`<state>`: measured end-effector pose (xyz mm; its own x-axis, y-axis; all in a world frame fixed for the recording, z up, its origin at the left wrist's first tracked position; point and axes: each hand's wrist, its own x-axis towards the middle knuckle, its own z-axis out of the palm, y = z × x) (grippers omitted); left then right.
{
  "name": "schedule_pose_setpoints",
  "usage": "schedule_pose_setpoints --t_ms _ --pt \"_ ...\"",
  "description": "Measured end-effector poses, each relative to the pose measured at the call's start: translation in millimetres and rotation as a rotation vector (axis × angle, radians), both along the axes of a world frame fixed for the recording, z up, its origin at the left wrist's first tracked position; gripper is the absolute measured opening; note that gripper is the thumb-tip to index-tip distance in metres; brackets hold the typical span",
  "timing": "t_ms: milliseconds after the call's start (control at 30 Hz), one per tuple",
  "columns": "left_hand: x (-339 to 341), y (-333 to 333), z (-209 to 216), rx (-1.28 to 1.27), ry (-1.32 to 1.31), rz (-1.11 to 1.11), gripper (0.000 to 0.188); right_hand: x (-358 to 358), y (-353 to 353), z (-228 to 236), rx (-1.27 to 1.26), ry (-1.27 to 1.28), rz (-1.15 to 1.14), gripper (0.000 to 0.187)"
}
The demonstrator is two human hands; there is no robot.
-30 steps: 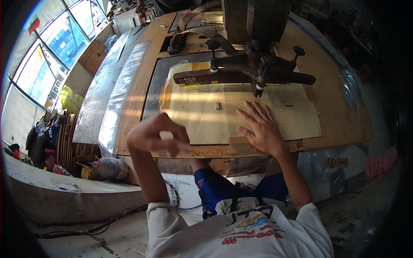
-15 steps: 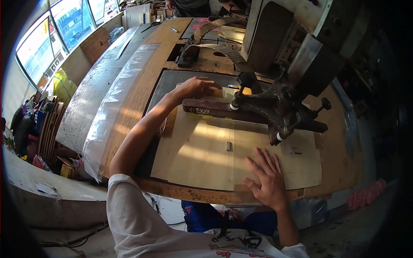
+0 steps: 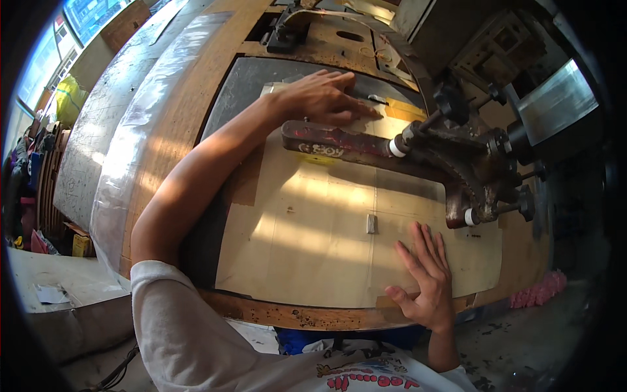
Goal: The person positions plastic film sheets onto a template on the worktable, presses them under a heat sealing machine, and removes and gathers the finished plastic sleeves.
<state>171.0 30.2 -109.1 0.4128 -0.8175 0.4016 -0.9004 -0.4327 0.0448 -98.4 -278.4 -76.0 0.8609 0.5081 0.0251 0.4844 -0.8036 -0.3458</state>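
Observation:
A large cream sheet (image 3: 313, 261) lies on a dark grey plate (image 3: 228, 98) set into the wooden table. My right hand (image 3: 428, 281) rests on the sheet's near right part, open, fingers stretched and thumb apart. My left hand (image 3: 320, 98) reaches past a dark red metal arm (image 3: 339, 145); its fingers are apart and the index tip touches the sheet's far part, beside a brown tape strip (image 3: 405, 110). I see nothing held in it, though the fingers' undersides are hidden. A small grey metal block (image 3: 371, 224) sits mid-sheet, left of my right hand's fingertips.
The machine head (image 3: 480, 157) with black knobs and white round pads overhangs the sheet's right side. A curved metal bar (image 3: 366, 18) crosses the table's far end. Clear plastic film (image 3: 124, 170) covers the left strip. A pink bundle (image 3: 539, 289) lies at the right.
The view has moved closer and shifted. My left hand has slid right along the sheet's far part, its index finger stretching out toward the tape. My right hand stays flat on the sheet.

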Motion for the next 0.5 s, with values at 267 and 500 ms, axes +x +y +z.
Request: schedule_pose_setpoints --t_ms 267,500 --pt "6.9 1.5 0.8 0.091 0.059 0.04 0.042 -0.8 5.1 -6.4 -0.026 -0.064 0.002 0.074" --pt "11.4 -0.8 -8.4 0.107 0.036 0.099 0.043 -10.0 9.0 -5.9 -0.053 -0.075 -0.04 0.074"
